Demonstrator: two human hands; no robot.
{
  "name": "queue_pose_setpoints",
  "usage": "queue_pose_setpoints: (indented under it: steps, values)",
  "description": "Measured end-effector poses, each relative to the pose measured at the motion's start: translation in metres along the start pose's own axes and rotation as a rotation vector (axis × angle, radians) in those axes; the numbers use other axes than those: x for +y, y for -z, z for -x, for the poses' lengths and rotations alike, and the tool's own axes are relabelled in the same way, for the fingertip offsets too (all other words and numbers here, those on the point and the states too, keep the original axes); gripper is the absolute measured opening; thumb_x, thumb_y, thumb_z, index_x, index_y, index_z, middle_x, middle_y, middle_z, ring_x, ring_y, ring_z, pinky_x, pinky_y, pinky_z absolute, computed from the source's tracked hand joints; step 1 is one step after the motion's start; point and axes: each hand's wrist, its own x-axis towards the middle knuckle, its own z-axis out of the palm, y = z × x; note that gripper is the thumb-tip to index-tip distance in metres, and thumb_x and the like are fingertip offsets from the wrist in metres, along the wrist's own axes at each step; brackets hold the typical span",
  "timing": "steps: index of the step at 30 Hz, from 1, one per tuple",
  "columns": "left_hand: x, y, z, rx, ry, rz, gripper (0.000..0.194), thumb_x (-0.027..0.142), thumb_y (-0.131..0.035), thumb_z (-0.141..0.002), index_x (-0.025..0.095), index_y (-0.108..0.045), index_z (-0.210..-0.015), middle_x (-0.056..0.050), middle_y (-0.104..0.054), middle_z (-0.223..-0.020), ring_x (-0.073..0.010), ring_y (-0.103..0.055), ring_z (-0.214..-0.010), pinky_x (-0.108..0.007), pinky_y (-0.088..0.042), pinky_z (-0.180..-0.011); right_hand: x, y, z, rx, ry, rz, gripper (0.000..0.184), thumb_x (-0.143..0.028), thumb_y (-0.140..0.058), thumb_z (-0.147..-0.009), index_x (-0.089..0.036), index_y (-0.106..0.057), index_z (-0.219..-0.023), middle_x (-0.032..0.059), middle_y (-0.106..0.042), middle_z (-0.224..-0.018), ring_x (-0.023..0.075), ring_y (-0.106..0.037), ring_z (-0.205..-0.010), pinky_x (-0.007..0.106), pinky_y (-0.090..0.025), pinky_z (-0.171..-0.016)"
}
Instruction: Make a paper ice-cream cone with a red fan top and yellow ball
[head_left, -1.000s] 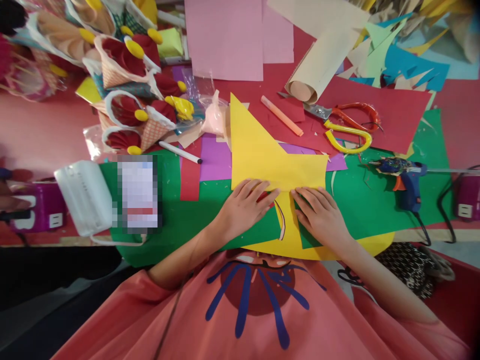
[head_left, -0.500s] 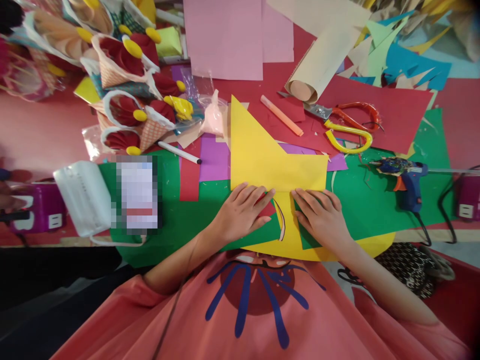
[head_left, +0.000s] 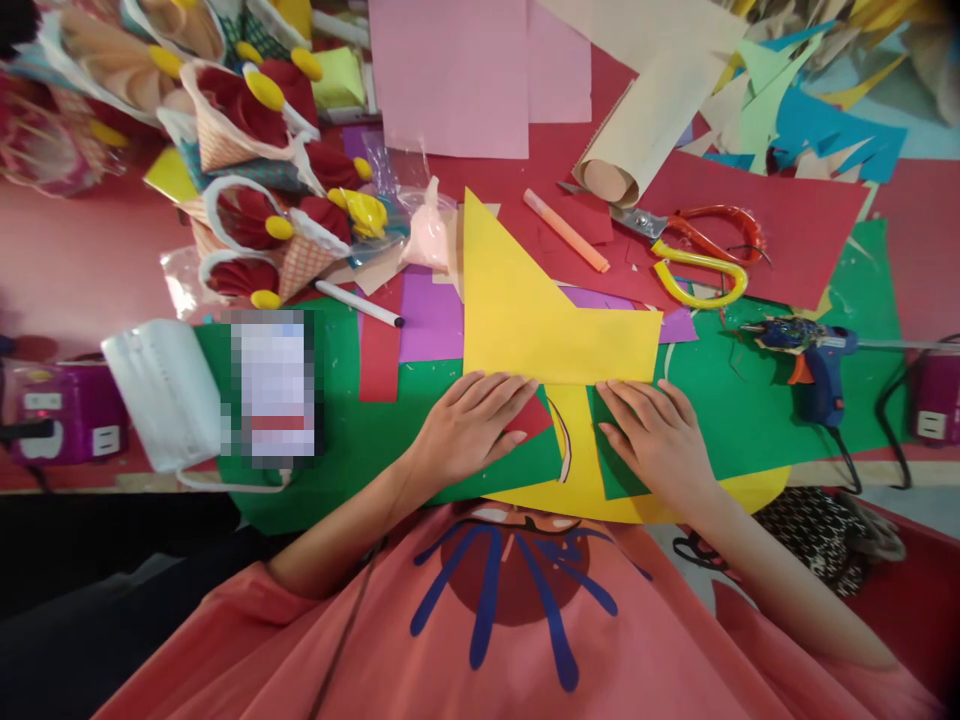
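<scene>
A yellow sheet of paper lies in front of me, with a tall point at its upper left and a straight lower edge. My left hand lies flat with fingers stretched, its fingertips on that lower edge at the left. Along the same edge farther right rest the outstretched fingertips of my right hand. Between the hands, a strip of yellow paper shows over the green sheet. A thin curved paper sliver lies on it, and a red piece shows beside my left thumb.
Scissors and an orange marker lie beyond the yellow paper. To the right is a blue glue gun with a cord. A phone, a white power bank and several paper cones occupy the left.
My left hand has slid left and slightly down along the paper's edge, its thumb spreading out. My right hand has moved slightly right. Another person's hand at the far left has left view.
</scene>
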Motion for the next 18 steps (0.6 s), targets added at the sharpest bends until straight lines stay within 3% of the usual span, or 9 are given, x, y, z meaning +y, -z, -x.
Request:
queue_pose_setpoints:
  steps: [5,13,18]
  values:
    - [-0.007,0.004,0.006,-0.003,0.026,-0.03,0.053,0.047,-0.033,-0.102,0.019,-0.053,-0.142,-0.008,-0.07,-0.121,-0.0203,-0.059,-0.114,-0.031,-0.041,-0.106,0.002,0.003,0.0,0.019,0.019,0.038,0.039,-0.025,-0.059,-0.096,-0.011,-0.058,-0.132,0.0102,-0.074,-0.115,0.0229,-0.063,-0.107,0.038,-0.038,-0.105]
    - [-0.009,0.005,0.009,0.066,0.008,-0.135,0.051,0.044,-0.027,-0.104,0.02,-0.06,-0.134,-0.006,-0.073,-0.113,-0.0185,-0.062,-0.106,-0.031,-0.042,-0.1,0.009,0.006,0.003,0.018,0.037,0.056,0.037,-0.023,-0.06,-0.095,-0.008,-0.059,-0.129,0.0123,-0.073,-0.111,0.0237,-0.065,-0.105,0.039,-0.041,-0.103]
    - [-0.008,0.012,0.005,0.129,0.033,-0.097,0.045,0.04,-0.033,-0.104,0.017,-0.066,-0.124,-0.006,-0.075,-0.104,-0.0184,-0.065,-0.094,-0.034,-0.044,-0.088,0.01,0.007,0.004,0.024,0.038,0.058,0.035,-0.022,-0.059,-0.096,-0.007,-0.06,-0.127,0.012,-0.073,-0.109,0.0232,-0.067,-0.102,0.039,-0.043,-0.101]
